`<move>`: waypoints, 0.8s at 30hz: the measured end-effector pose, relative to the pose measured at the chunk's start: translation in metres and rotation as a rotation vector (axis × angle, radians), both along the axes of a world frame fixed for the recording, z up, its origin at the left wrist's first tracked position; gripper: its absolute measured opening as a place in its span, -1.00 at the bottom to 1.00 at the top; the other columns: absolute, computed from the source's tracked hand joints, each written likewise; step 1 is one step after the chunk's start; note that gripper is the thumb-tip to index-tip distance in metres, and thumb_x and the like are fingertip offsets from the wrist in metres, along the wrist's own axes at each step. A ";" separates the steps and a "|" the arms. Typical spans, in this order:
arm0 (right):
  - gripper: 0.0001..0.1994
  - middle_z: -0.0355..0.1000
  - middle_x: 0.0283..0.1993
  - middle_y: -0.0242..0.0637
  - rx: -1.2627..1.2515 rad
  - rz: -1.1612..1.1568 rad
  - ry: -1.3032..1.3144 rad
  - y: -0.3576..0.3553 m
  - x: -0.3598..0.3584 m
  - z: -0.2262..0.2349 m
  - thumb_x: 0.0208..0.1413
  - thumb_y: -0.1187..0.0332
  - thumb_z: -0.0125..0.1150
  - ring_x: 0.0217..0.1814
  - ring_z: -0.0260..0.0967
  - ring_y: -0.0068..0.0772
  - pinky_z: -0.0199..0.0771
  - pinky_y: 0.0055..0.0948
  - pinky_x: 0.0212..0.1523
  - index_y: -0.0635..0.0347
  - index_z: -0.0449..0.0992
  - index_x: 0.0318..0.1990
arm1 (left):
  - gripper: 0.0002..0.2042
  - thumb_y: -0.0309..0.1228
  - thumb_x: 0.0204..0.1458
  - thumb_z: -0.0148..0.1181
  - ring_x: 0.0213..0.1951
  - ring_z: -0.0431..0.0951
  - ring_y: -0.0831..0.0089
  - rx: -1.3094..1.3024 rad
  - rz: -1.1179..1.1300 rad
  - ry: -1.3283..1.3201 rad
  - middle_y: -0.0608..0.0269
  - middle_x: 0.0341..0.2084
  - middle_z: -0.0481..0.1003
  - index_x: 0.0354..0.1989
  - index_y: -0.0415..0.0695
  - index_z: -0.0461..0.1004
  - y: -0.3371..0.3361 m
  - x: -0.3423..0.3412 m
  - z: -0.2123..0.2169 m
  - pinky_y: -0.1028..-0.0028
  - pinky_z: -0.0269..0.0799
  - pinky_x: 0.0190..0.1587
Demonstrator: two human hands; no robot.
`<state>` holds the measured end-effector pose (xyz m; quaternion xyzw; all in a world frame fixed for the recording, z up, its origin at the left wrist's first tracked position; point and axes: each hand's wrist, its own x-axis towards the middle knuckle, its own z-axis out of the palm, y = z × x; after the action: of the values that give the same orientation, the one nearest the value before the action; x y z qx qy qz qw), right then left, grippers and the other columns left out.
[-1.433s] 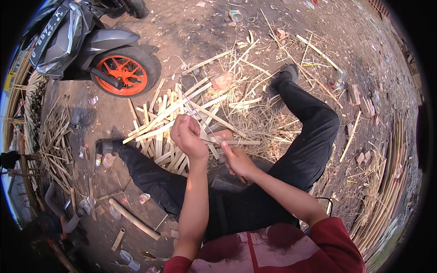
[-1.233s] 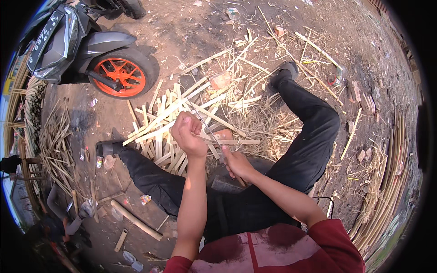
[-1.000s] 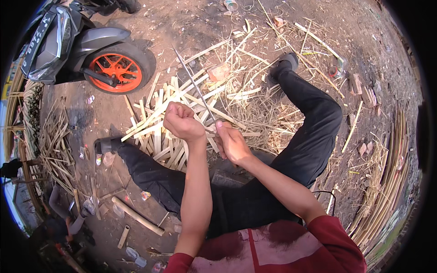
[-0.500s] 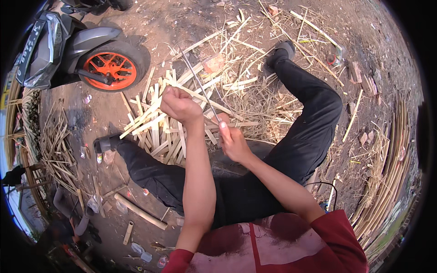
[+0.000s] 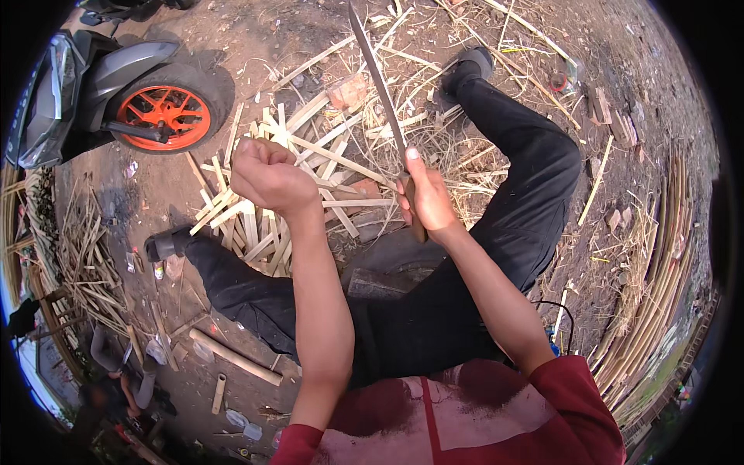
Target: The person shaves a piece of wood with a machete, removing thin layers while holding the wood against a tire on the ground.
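Observation:
My right hand (image 5: 425, 194) is wrapped round the wooden handle of a machete (image 5: 381, 85), thumb pressed along the base of the blade. The long thin blade points up and away, tilted a little left. To the left, my left hand (image 5: 270, 177) is raised with its fingers curled closed. What it holds, if anything, is hidden. Below and beyond both hands lies a heap of split bamboo strips (image 5: 252, 225), crossing one another on the ground.
A dark tyre (image 5: 403, 252) and a block (image 5: 372, 284) lie between my legs. A motorbike wheel with an orange rim (image 5: 164, 116) stands at the far left. Bamboo poles (image 5: 651, 294) line the right. Cut bamboo tubes (image 5: 236, 356) lie at the near left, where another person (image 5: 116, 387) sits.
My right hand has moved right and up, turning the machete so its blade shows broader. My left hand has moved left, farther from the right one.

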<state>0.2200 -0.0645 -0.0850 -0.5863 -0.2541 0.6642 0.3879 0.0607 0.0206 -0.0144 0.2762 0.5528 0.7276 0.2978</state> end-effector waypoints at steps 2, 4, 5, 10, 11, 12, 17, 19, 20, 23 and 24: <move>-0.28 0.20 -0.67 -0.39 -0.132 -0.050 0.044 -0.013 -0.003 -0.016 0.26 -0.39 -0.19 -0.73 0.17 -0.51 0.19 -0.49 -0.69 0.15 0.33 -0.53 | -0.62 -0.30 0.17 -0.20 -0.69 -0.08 0.62 0.027 -0.082 0.028 0.44 -0.78 -0.01 -0.69 -0.04 -0.07 0.007 -0.005 -0.015 0.51 -0.17 -0.64; -0.29 0.19 -0.66 -0.39 -0.140 -0.043 0.065 -0.018 -0.008 -0.018 0.26 -0.40 -0.17 -0.72 0.16 -0.48 0.20 -0.47 -0.69 0.15 0.33 -0.52 | -0.61 -0.31 0.16 -0.20 -0.71 -0.03 0.60 0.039 -0.122 0.095 0.41 -0.79 0.04 -0.72 -0.09 -0.04 0.018 -0.007 -0.041 0.50 -0.14 -0.65; -0.29 0.19 -0.66 -0.39 -0.148 -0.029 0.067 -0.020 -0.010 -0.018 0.26 -0.39 -0.17 -0.72 0.16 -0.48 0.21 -0.46 -0.68 0.15 0.33 -0.51 | -0.61 -0.30 0.16 -0.20 -0.71 -0.03 0.60 0.038 -0.079 0.124 0.42 -0.79 0.03 -0.72 -0.09 -0.04 0.022 -0.005 -0.044 0.50 -0.14 -0.65; -0.31 0.21 -0.64 -0.38 -0.025 0.066 -0.037 0.000 -0.026 0.008 0.33 -0.31 -0.24 -0.73 0.15 -0.51 0.19 -0.46 -0.69 0.25 0.38 -0.37 | -0.61 -0.29 0.17 -0.19 -0.70 -0.01 0.61 0.069 -0.131 0.024 0.43 -0.78 0.02 -0.72 -0.08 -0.01 0.046 0.010 -0.048 0.51 -0.12 -0.64; -0.36 0.27 -0.66 -0.29 0.114 0.043 -0.112 0.006 -0.033 0.015 0.40 -0.13 -0.22 -0.70 0.27 -0.41 0.29 -0.33 -0.59 0.36 0.44 -0.39 | -0.61 -0.29 0.17 -0.19 -0.70 -0.01 0.61 0.074 -0.126 -0.007 0.43 -0.77 0.02 -0.72 -0.08 -0.01 0.049 0.012 -0.048 0.51 -0.12 -0.64; -0.36 0.27 -0.66 -0.30 0.147 0.045 -0.090 0.009 -0.039 0.019 0.41 -0.14 -0.25 -0.71 0.24 -0.44 0.25 -0.37 -0.62 0.35 0.43 -0.35 | -0.61 -0.29 0.18 -0.18 -0.70 -0.01 0.61 0.075 -0.127 -0.046 0.44 -0.77 0.02 -0.71 -0.08 0.00 0.050 0.016 -0.050 0.51 -0.12 -0.64; -0.33 0.36 -0.63 -0.19 0.330 0.078 -0.409 -0.027 -0.060 -0.059 0.42 -0.14 -0.31 -0.74 0.17 -0.46 0.21 -0.37 -0.65 0.37 0.43 -0.38 | -0.59 -0.28 0.20 -0.15 -0.70 0.00 0.62 0.100 -0.210 -0.020 0.43 -0.78 0.03 -0.71 -0.07 0.00 0.058 0.024 -0.048 0.51 -0.12 -0.65; -0.33 0.35 -0.65 -0.20 0.188 0.182 -0.501 -0.033 -0.056 -0.074 0.41 -0.13 -0.30 -0.74 0.17 -0.44 0.22 -0.35 -0.64 0.36 0.42 -0.45 | -0.64 -0.30 0.17 -0.15 -0.69 0.02 0.59 0.075 -0.214 0.019 0.42 -0.75 0.04 -0.69 -0.05 0.02 0.060 0.017 -0.055 0.50 -0.09 -0.64; -0.32 0.33 -0.66 -0.22 0.014 0.255 -0.435 -0.028 -0.049 -0.065 0.40 -0.13 -0.29 -0.74 0.17 -0.43 0.24 -0.34 -0.63 0.35 0.41 -0.49 | -0.67 -0.32 0.15 -0.15 -0.68 0.04 0.57 0.066 -0.218 0.036 0.41 -0.73 0.04 -0.67 -0.04 0.03 0.063 0.014 -0.057 0.49 -0.08 -0.63; -0.32 0.29 -0.67 -0.21 -0.076 0.237 -0.257 -0.004 -0.039 -0.016 0.41 -0.10 -0.31 -0.64 0.28 -0.32 0.35 -0.26 -0.48 0.36 0.44 -0.47 | -0.66 -0.32 0.13 -0.16 -0.71 0.04 0.55 0.030 -0.189 0.129 0.35 -0.78 0.08 -0.70 -0.09 0.06 0.069 0.007 -0.061 0.45 -0.06 -0.64; -0.33 0.27 -0.66 -0.20 -0.025 0.195 -0.208 0.012 -0.034 0.006 0.42 -0.09 -0.33 -0.59 0.33 -0.27 0.40 -0.23 -0.40 0.37 0.46 -0.44 | -0.66 -0.33 0.12 -0.16 -0.70 0.05 0.54 0.024 -0.177 0.161 0.33 -0.78 0.10 -0.70 -0.10 0.06 0.074 0.006 -0.061 0.44 -0.06 -0.64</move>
<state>0.1863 -0.0521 -0.0790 -0.6294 -0.3405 0.6374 0.2859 0.0671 0.0950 -0.0750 0.3852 0.5397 0.6803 0.3123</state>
